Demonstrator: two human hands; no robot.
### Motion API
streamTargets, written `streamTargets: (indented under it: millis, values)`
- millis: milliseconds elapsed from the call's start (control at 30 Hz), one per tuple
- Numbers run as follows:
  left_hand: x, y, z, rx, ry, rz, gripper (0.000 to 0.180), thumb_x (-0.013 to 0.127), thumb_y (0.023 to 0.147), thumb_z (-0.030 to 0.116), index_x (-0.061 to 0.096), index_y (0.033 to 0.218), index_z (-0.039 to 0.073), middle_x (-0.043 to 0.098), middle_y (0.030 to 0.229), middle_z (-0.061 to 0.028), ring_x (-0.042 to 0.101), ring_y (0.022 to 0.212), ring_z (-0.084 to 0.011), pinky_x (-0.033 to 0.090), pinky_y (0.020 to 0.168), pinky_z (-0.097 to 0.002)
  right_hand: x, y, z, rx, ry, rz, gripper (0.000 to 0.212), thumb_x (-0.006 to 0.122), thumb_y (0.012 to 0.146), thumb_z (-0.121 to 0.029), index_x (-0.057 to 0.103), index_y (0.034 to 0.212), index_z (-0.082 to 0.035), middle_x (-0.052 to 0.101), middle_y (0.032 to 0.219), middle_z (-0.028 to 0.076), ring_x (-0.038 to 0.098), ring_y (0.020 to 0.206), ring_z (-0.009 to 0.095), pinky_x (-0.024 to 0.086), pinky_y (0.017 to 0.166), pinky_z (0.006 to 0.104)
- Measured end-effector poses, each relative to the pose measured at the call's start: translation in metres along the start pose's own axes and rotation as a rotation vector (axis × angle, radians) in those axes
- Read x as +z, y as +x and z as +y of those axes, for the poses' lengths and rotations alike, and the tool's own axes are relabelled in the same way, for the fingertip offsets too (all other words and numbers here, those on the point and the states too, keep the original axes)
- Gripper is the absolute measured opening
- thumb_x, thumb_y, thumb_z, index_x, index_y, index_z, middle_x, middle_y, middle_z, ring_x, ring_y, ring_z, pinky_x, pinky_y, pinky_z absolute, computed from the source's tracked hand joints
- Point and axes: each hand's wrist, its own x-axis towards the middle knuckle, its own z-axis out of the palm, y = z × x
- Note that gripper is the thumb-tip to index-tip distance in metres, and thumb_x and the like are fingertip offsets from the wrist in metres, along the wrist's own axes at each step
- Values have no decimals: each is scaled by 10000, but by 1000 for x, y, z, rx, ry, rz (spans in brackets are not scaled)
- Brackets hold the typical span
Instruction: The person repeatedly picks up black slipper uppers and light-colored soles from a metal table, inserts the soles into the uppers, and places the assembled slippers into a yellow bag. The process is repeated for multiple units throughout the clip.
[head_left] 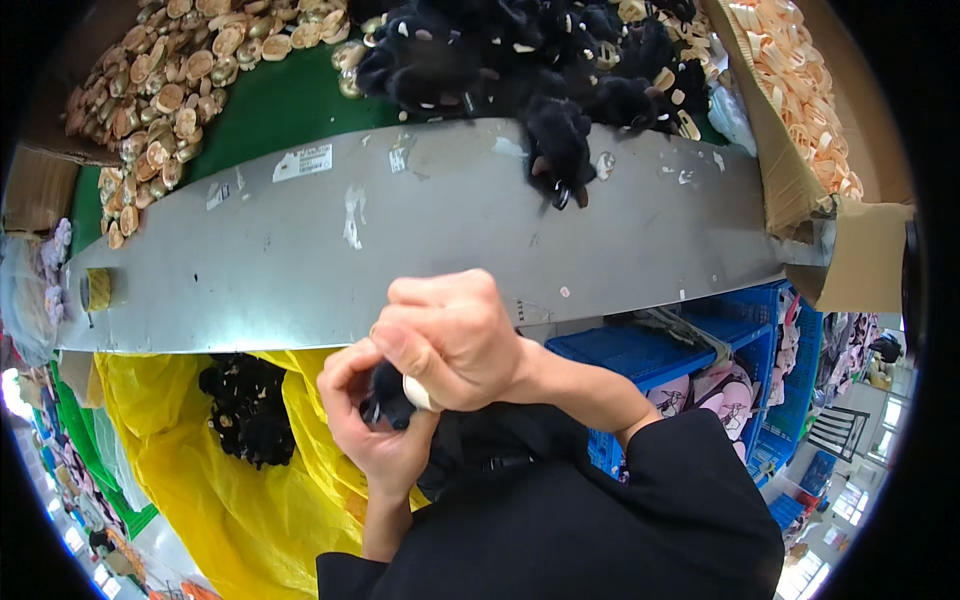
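Grey bench (430, 235) ahead; this side of its near edge we see the left hand (385, 455) clamped around a black plush piece (388, 397), probably bracing it, while the right hand (455, 340) clenches above a pale part (421, 394), whether gripping it we cannot tell.

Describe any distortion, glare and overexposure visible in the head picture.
Head view: the long grey metal work surface bows into an arc, and black corners surround the round image; head view, lower left of that surface: whitish glare; head view, lower right: small white rectangular windows look overexposed.
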Motion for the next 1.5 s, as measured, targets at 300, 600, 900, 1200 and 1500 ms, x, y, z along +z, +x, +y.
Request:
streamTargets:
  millis: [300, 600, 900, 1200, 1500]
  values:
    - [3, 5, -9, 88, 87, 34, 289, 755, 818, 42, 588, 1053, 19, 605, 1006, -33, 568, 931, -129, 449, 867, -262, 15, -12, -3, 224, 422, 68, 463, 430, 1085, -144, 490, 641, -27, 468, 582, 53, 435, 480, 148, 363, 482, 303]
    - [-14, 29, -12, -103, -114, 109, 115, 668, 967, 38, 584, 1028, -12, 585, 966, -16, 580, 894, -88, 461, 813, -217, 11, -13, 14, 91, -71, 49, 449, 882, 776, -385, 615, 860, -33, 588, 745, 92, 596, 616, 223, 476, 561, 310]
    - [-8, 29, -21, -135, -575, 63, 158, 676, 973, 131, 587, 953, 2, 563, 984, -32, 518, 907, -133, 412, 850, -254, 13, -14, -1, -33, -183, 136, 401, 859, 763, -177, 480, 692, -68, 458, 655, 82, 464, 563, 246, 375, 521, 351]
    - [-20, 34, -18, 194, 145, -26, 159, 707, 919, 80, 571, 892, 2, 527, 884, -99, 511, 803, -223, 425, 727, -304, 19, -11, 5, 92, -106, 229, 309, 729, 856, -168, 518, 695, -9, 508, 791, 120, 485, 641, 221, 418, 614, 321]
    - [-14, 27, -22, 288, 259, -67, 170, 719, 904, 64, 558, 908, 8, 487, 850, -117, 491, 771, -271, 438, 662, -333, 34, -21, 5, 272, 98, 149, 176, 444, 1025, -104, 577, 1014, 12, 572, 868, 152, 574, 741, 265, 483, 709, 349]
